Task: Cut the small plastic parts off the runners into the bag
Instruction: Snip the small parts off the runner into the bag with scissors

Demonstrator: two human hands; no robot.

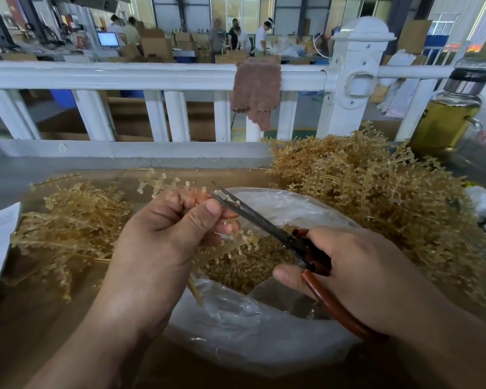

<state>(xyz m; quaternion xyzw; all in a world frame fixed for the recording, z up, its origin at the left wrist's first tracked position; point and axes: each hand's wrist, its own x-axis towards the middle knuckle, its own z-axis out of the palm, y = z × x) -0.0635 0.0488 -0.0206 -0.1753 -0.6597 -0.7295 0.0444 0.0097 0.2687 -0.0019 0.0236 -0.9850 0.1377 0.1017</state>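
Left hand (169,228) curled round one runner (155,182), thumb pressed across the fingers; grip clamped on it, with branches fanning out above the knuckles and more hanging below the fingers over the mouth of the bag (264,346).

Right hand (357,273) wrapped round the reddish handles of the scissors (247,214); grip clamped on them, thumb lying along the lower handle; blades parted only slightly at the tips.

Blades ran on a diagonal from the right hand at lower right, up and to the left, away from the person; they passed just beside the left fingertips; one pale small part (237,203) seemed to sit right against the blade edge, though whether it was between the blades I could not tell.

Bag was clear plastic, open on the brown surface (40,318), directly under both hands; cut parts (244,265) heaped loose inside.

Thick tangle of uncut runners (376,197) lay right of the bag, nearer the right hand; thinner heap of stripped runners (68,220) lay left, beyond the left wrist.

Judgement: the held runner lay left of the right hand, at the far half of the blades, its branches crossing their line; the next snip would likely turn on the left hand feeding a branch tip into the narrow gap while staying above the bag, so the piece drops in; fingertips were close to the steel, a risk of a nick.

White railing (152,77) behind, brown cloth (256,91) draped over it; bottle (446,119) of yellowish liquid at far right.
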